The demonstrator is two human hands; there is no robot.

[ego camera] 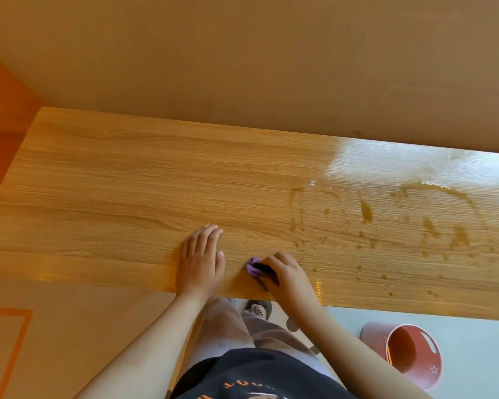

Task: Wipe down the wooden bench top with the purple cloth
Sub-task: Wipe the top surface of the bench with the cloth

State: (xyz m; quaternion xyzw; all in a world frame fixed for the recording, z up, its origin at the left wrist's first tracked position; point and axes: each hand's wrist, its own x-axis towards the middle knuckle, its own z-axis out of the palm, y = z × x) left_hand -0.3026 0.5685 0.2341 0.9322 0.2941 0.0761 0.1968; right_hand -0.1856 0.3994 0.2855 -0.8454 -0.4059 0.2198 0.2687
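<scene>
The wooden bench top [127, 182] fills the middle of the view, its right end cut off by the frame and marked with wet streaks and droplets [386, 223]. A red bucket [409, 352] stands on the floor below. The left hand [202, 260] lies flat, fingers extended. The right hand [288, 276] curls closed around the bunched purple cloth [254, 267] near the front edge, hiding most of it.
</scene>
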